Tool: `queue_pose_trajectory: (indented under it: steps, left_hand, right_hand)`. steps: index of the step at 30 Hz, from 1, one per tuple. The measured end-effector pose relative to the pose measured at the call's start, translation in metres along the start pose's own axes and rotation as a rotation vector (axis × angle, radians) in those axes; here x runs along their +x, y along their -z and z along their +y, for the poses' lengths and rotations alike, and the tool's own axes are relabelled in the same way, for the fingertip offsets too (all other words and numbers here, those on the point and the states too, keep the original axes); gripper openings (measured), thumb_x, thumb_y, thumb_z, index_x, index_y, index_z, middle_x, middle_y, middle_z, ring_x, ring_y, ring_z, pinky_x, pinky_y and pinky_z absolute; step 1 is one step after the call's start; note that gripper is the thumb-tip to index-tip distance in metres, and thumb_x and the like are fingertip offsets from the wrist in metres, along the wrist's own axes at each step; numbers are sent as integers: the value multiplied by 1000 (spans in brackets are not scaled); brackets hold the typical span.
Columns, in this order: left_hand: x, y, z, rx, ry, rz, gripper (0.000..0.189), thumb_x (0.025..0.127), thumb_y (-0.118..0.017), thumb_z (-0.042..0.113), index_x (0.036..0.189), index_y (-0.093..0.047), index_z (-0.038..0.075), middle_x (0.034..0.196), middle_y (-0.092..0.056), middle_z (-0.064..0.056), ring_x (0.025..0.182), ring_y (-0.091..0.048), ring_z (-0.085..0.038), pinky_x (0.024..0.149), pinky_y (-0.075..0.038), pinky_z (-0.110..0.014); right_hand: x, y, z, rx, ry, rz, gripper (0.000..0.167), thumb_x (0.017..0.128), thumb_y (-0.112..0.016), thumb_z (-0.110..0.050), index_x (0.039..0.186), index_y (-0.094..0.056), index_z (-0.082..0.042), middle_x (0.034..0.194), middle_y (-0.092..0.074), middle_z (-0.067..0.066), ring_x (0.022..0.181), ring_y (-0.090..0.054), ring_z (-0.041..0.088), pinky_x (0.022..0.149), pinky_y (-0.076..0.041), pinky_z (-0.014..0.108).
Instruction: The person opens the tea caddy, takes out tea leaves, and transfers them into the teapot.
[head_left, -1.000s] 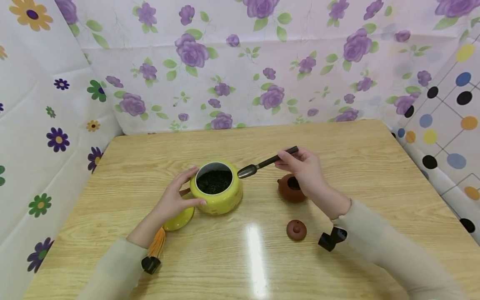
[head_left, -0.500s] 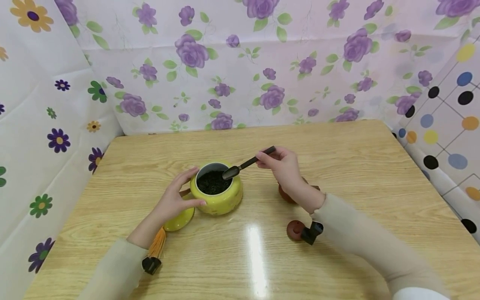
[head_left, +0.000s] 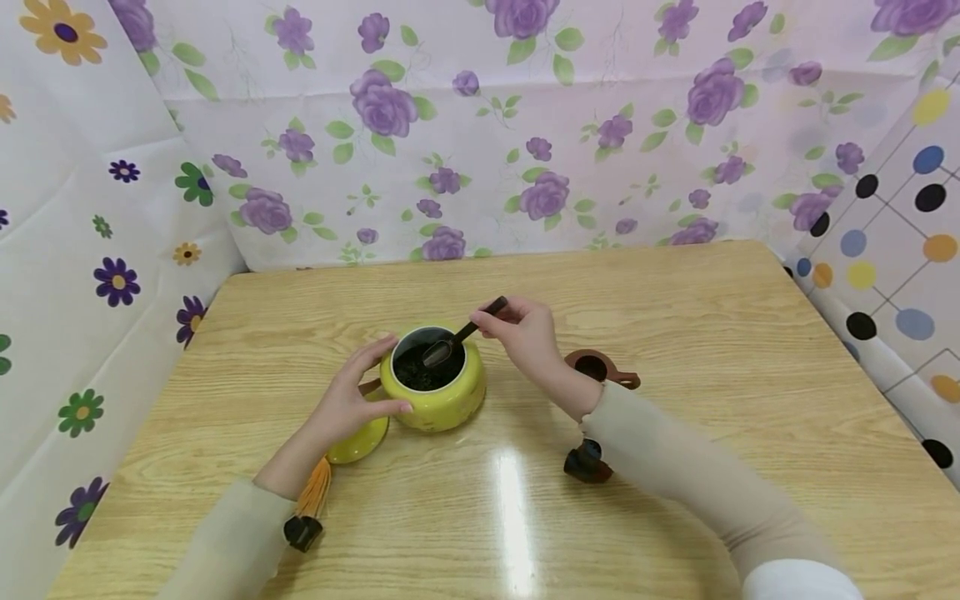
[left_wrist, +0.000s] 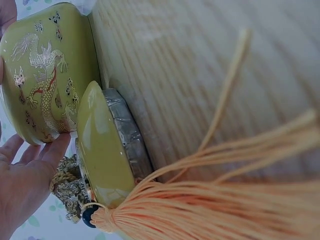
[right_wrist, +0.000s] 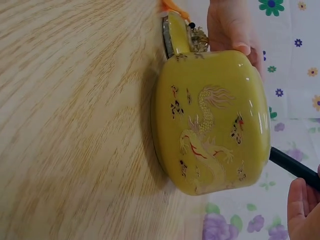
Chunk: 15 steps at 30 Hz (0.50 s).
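1. Nearest, the right sleeve (head_left: 678, 454) and its black wrist camera (head_left: 587, 461) hang over the tabletop. A low elbow or careless swing could knock the teapot, as the forearm lies just in front of it.
2. The orange tassel (head_left: 315, 486) spreads under the left wrist, beside the yellow lid (head_left: 358, 442), which lies rim down next to the jar. Dragging the left arm back could snag the threads and pull the lid.
3. The left hand (head_left: 352, 398) clasps the jar's left side, thumb on the near wall and fingers at the far side. If that hold slackened, a push from the scoop might turn or tip the jar.
4. The yellow jar (head_left: 442, 410) stands upright on the table (head_left: 450, 525), left of centre, its mouth uncovered and dark leaves (head_left: 415, 372) inside.
5. The brown teapot (head_left: 613, 372) sits to the right, partly hidden by the right arm.
6. The right hand (head_left: 525, 332) pinches the dark scoop (head_left: 462, 332) by its handle; the bowl is inside the jar's mouth. Whether it touches the leaves, I cannot tell. A light pinch could let the handle twist, and a steep lift against the rim would likely spill leaves.
7. Behind everything hangs floral cloth (head_left: 465, 150), well apart.
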<state>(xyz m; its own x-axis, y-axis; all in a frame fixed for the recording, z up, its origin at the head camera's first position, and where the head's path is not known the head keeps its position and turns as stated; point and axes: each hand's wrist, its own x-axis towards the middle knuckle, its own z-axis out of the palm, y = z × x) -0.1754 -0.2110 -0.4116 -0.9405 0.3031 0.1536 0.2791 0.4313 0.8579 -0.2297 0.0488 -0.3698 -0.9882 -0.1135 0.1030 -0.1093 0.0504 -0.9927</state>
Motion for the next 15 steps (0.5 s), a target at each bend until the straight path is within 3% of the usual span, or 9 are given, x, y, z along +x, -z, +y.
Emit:
queue_pose_trajectory:
  steps: [3,8,15]
  left_hand:
    - [0,0,-1,-5,-6,-3,86,74,-81,10,147,-35,9,151,-31,-15,135,-34,-35,101,-44,-55]
    - [0,1,0,-23,-2,-10,87,73,-81,9,147,-34,11,151,-31,-13,136,-34,-33,102,-44,-55]
    - [0,0,1,-29,-8,-10,88,73,-82,9,147,-34,10,151,-32,-13,135,-34,-33,101,-44,-54]
  right_hand:
    - [1,-6,1,-48,3,2,17,84,-73,-15,93,-72,0,86,-70,13,74,-68,18,80,-59,40]
    - [4,-15,3,-102,9,7,16,84,-74,-17,91,-73,-3,87,-70,14,79,-68,26,76,-60,34]
    - [7,-26,3,-204,35,35,14,82,-76,-16,88,-74,-3,84,-71,12,77,-66,20,70,-57,26]
